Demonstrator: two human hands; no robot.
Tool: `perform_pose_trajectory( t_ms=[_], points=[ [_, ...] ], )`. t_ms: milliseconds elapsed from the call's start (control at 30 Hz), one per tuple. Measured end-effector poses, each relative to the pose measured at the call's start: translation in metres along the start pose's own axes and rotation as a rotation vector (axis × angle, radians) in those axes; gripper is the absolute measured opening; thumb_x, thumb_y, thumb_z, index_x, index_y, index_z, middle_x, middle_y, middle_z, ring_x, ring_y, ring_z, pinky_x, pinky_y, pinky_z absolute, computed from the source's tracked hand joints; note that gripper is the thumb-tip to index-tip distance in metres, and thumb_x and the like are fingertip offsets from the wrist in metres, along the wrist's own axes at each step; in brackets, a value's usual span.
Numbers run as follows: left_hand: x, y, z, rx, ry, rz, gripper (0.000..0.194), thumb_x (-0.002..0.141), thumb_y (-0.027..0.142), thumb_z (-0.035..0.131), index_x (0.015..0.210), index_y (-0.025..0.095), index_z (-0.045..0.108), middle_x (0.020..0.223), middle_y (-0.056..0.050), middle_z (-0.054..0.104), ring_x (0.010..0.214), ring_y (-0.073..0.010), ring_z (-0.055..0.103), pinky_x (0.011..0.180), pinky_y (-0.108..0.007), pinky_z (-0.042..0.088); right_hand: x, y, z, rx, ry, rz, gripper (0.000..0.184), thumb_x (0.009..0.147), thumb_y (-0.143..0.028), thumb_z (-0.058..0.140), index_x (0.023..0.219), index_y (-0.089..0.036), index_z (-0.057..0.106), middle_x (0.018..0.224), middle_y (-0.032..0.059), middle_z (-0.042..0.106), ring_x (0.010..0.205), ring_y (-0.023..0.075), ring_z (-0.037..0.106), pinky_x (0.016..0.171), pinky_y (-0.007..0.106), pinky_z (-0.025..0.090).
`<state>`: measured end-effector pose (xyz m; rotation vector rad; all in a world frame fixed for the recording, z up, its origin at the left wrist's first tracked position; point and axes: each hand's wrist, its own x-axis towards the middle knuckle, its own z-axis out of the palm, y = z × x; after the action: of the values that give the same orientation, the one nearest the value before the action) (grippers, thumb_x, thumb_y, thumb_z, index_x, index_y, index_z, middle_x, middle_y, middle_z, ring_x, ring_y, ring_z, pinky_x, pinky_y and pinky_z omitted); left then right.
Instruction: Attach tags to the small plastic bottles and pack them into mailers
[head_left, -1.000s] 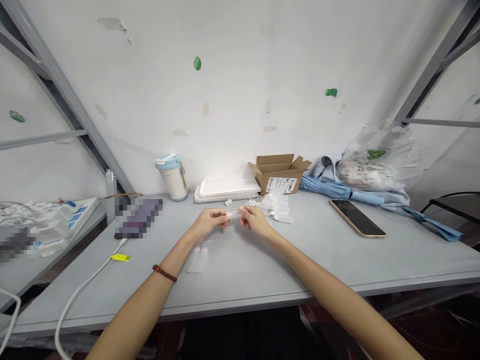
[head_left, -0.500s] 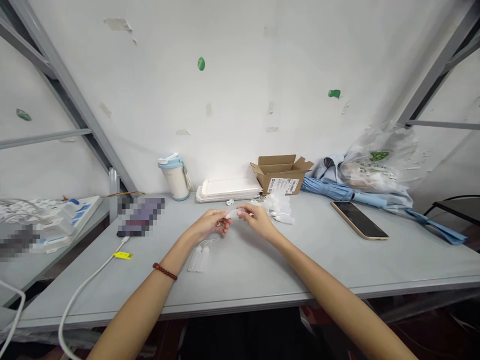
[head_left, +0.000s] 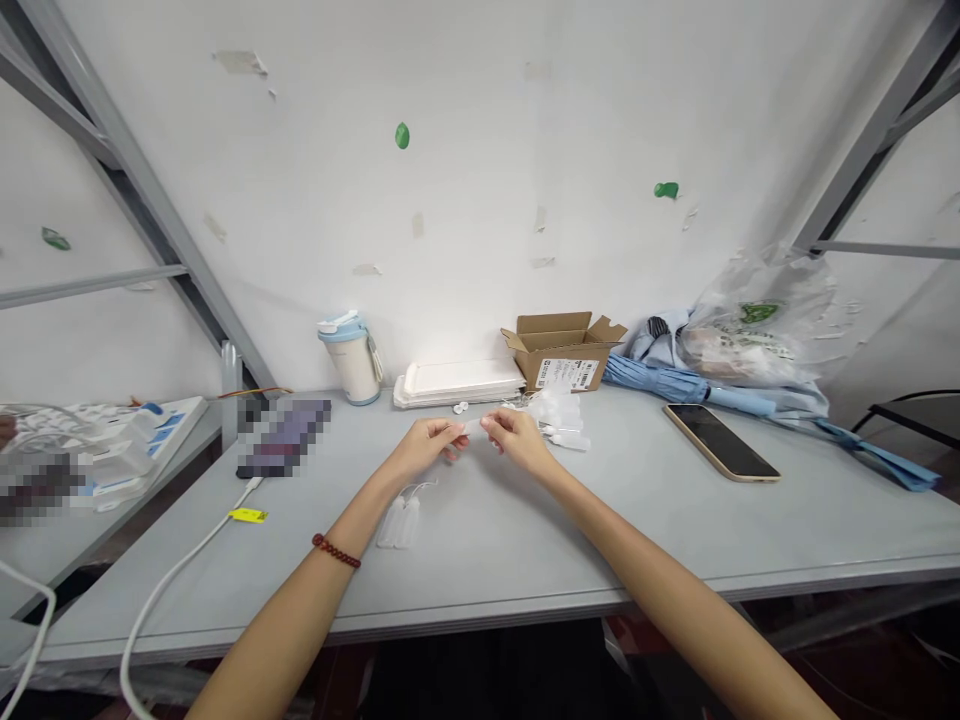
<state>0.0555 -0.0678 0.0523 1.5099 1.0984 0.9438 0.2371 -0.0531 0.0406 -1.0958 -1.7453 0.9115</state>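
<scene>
- Looks from the person's head, forward and down, over the surface's (head_left: 517, 550) near edge.
- Faces the wall (head_left: 480, 200) behind the far edge.
- Sits close, taking in most of the surface.

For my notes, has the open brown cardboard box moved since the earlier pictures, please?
No, the box stands just right of the flat white stack, as before.

I see a whitish wall (head_left: 480, 180) marked with torn tape scraps and green patches, evenly lit, with soft shading near its right side. Grey metal frames (head_left: 142, 200) slant up at both sides of my view. Below runs a pale grey tabletop (head_left: 525, 540) with a ridged front edge; another grey surface (head_left: 30, 560) sits at far left. Under the table I make out dark, reddish areas, too dim to identify.
</scene>
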Motion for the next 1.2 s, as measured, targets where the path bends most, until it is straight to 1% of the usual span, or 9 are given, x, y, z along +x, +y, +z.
perform_pose_trajectory(
  t_ms=[133,233,367,600,733,833,933,1033,1200],
  points=[
    [0.001,-0.003,-0.001,-0.087,-0.032,-0.075,0.044,0.073,0.056,0.057,0.073,0.012,0.061,0.074,-0.005,0.059,0.062,-0.0136,0.056,0.056,-0.027,0.045,-0.002,-0.004,0.0,0.003,0.005,-0.034,0.023,0.079,-0.036,0.047,0.08,-0.016,0.059,0.059,-0.0018,0.052,0.051,0.0106,0.046,0.053,0.023,0.037],
    [0.0,-0.004,0.0,-0.095,-0.057,-0.075,0.041,0.074,0.053,0.058,0.07,0.013,0.058,0.067,-0.002,0.055,0.055,-0.0109,0.053,0.054,-0.026,0.043,-0.002,-0.004,0.001,-0.015,0.005,-0.037,0.025,0.08,-0.038,0.046,0.072,-0.017,0.056,0.057,-0.0027,0.048,0.048,0.01,0.044,0.051,0.023,0.035],
    [-0.003,-0.001,0.004,-0.095,-0.079,-0.038,0.039,0.075,0.052,0.057,0.069,0.014,0.055,0.065,0.0,0.053,0.054,-0.0094,0.05,0.056,-0.026,0.043,-0.001,-0.001,0.001,0.069,0.007,0.019,0.03,0.078,-0.044,0.045,0.062,-0.019,0.046,0.052,-0.0046,0.042,0.043,0.0094,0.042,0.047,0.023,0.034],
    [-0.005,0.002,0.007,0.14,-0.024,0.096,0.036,0.073,0.051,0.058,0.066,0.016,0.052,0.06,0.002,0.053,0.057,-0.0115,0.051,0.059,-0.026,0.043,-0.001,0.003,0.003,0.073,0.053,0.112,0.035,0.077,-0.047,0.047,0.056,-0.019,0.042,0.048,-0.0048,0.042,0.039,0.0089,0.041,0.044,0.023,0.032],
    [-0.006,0.005,0.008,0.233,0.022,0.112,0.036,0.074,0.051,0.056,0.065,0.016,0.053,0.06,0.001,0.054,0.058,-0.0123,0.052,0.058,-0.025,0.042,-0.001,0.003,0.005,0.109,0.068,0.163,0.039,0.075,-0.049,0.048,0.052,-0.02,0.039,0.045,-0.0053,0.039,0.037,0.0085,0.04,0.042,0.023,0.032],
    [-0.004,0.005,0.008,0.149,0.025,0.073,0.037,0.071,0.052,0.059,0.068,0.015,0.056,0.064,0.0,0.056,0.059,-0.0127,0.054,0.06,-0.027,0.044,-0.001,0.0,0.004,0.13,0.07,0.156,0.04,0.076,-0.05,0.048,0.052,-0.019,0.04,0.046,-0.0046,0.041,0.037,0.0085,0.04,0.041,0.023,0.032],
    [-0.002,0.005,0.006,0.017,-0.015,-0.028,0.041,0.07,0.054,0.06,0.071,0.013,0.06,0.07,-0.004,0.06,0.061,-0.0135,0.056,0.06,-0.028,0.046,-0.003,-0.006,0.003,0.104,0.085,0.12,0.04,0.078,-0.051,0.047,0.055,-0.018,0.044,0.049,-0.0034,0.045,0.039,0.008,0.041,0.043,0.022,0.033],
    [-0.003,0.005,0.006,-0.063,-0.03,-0.118,0.044,0.071,0.055,0.059,0.074,0.011,0.063,0.066,-0.004,0.059,0.056,-0.013,0.055,0.055,-0.028,0.044,-0.006,-0.01,0.002,0.047,0.096,0.062,0.037,0.08,-0.049,0.046,0.059,-0.018,0.047,0.052,-0.0027,0.048,0.043,0.0079,0.042,0.046,0.022,0.034],
    [-0.006,0.005,0.008,-0.059,0.001,-0.112,0.043,0.07,0.054,0.061,0.069,0.011,0.064,0.057,0.0,0.054,0.048,-0.0094,0.046,0.051,-0.026,0.04,-0.007,-0.012,0.002,-0.028,0.083,0.046,0.039,0.082,-0.045,0.046,0.054,-0.019,0.042,0.045,-0.0042,0.043,0.043,0.0085,0.04,0.048,0.023,0.031]
  ],
)
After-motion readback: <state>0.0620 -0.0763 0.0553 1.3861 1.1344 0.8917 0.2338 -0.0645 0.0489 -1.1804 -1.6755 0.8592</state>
